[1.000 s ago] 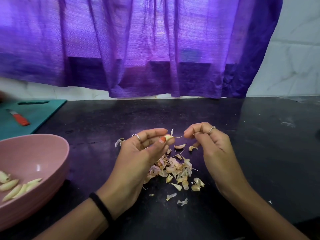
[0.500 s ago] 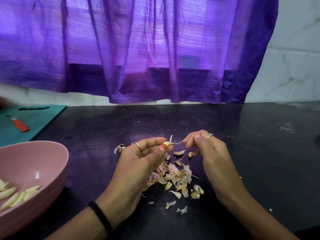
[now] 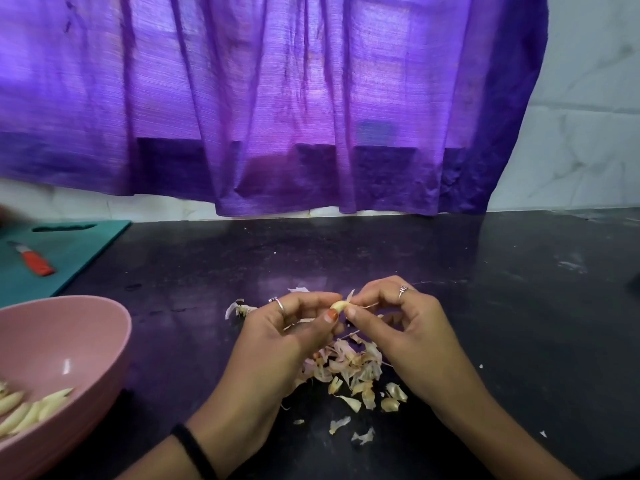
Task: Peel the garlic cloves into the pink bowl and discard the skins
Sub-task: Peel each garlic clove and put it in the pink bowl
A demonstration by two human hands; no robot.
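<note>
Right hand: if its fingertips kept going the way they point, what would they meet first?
The right hand points its fingers left toward the garlic clove, which it already pinches. Straight beyond lie the left hand fingertips holding the clove. Depth looks matched, though one view cannot confirm it.

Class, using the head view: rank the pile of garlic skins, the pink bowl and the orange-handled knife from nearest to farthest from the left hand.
1. Pile of garlic skins: on the counter just right of the left hand.
2. Pink bowl: to its left, near the counter's front.
3. Orange-handled knife: far left, on the green cutting board.
</note>
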